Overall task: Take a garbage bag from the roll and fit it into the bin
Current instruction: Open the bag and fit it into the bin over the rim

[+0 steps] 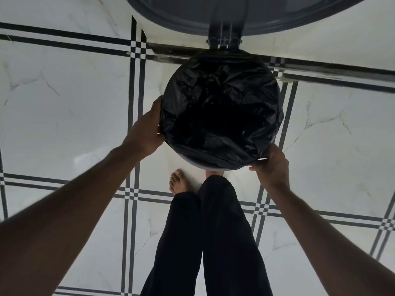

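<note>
Fitting step, near done. Black garbage bag [222,107] sits inside the round bin [208,166], its mouth folded out over the rim most of the way round; a pale strip of bin rim is uncovered at the near edge, between the two hands. Bin lid [245,11] stands open on its hinge, at the far side of the bin.

Left hand [147,129] is at the left side of the bin, palm against the bag-covered wall, fingers wrapped round the side and mostly hidden, so whether they pinch plastic: cannot tell for sure, looks like a hold on the bag edge. Right hand [272,165] is at the near-right of the bin, fingers curled and clamped on the bag hem, pulling it down over the rim.

Bare foot [178,182] and dark trouser legs [213,231] just near side of the bin, on white tiled floor [64,124] with dark line pattern. Roll not visible.

Next move, judged: drag the hem over the exposed near rim, even out slack round the bin, then let go and drop the lid. Thin plastic, could tear or slip back in if tugged hard.
</note>
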Available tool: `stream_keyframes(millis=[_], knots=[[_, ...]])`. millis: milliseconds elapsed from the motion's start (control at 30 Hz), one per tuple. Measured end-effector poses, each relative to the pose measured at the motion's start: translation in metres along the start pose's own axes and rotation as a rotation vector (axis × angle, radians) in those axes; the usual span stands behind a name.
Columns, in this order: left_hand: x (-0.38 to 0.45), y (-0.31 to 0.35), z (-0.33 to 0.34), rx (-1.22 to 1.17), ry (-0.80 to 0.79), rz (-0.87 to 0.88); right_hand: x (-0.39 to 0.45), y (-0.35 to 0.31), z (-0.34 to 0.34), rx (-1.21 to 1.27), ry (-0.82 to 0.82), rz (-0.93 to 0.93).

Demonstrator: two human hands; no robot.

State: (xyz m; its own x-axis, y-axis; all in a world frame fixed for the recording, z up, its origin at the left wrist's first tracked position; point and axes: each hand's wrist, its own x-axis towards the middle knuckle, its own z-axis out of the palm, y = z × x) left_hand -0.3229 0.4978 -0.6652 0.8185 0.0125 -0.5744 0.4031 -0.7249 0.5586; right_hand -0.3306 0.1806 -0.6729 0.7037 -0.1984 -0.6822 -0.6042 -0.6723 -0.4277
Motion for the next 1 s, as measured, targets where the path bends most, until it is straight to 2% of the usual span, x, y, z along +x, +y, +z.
stream_keyframes(millis=[100,233,367,533,667,733,833,1000], knots=[[0.006,-0.005,-0.007,0.013,-0.069,0.033,0.002,0.002,0.003,0.039,-0.014,0.027],[0.023,-0.008,-0.008,0.125,-0.050,0.066,0.012,0.006,0.011,0.111,-0.011,0.026],[0.023,-0.009,-0.004,0.122,-0.051,0.140,0.011,0.014,0.013,0.122,-0.025,0.002],[0.022,-0.012,-0.007,-0.061,-0.141,0.214,0.007,0.015,0.007,0.383,-0.146,0.041],[0.017,-0.011,-0.011,-0.192,-0.270,0.156,0.001,0.013,0.001,0.607,-0.381,0.133],[0.014,-0.011,-0.010,-0.214,-0.291,0.140,0.000,0.017,0.001,0.658,-0.396,0.156],[0.013,-0.013,-0.007,-0.160,-0.263,0.130,0.001,0.018,0.005,0.598,-0.332,0.129],[0.011,-0.013,-0.002,0.069,-0.222,0.093,0.007,0.020,0.018,0.231,-0.109,-0.051]])
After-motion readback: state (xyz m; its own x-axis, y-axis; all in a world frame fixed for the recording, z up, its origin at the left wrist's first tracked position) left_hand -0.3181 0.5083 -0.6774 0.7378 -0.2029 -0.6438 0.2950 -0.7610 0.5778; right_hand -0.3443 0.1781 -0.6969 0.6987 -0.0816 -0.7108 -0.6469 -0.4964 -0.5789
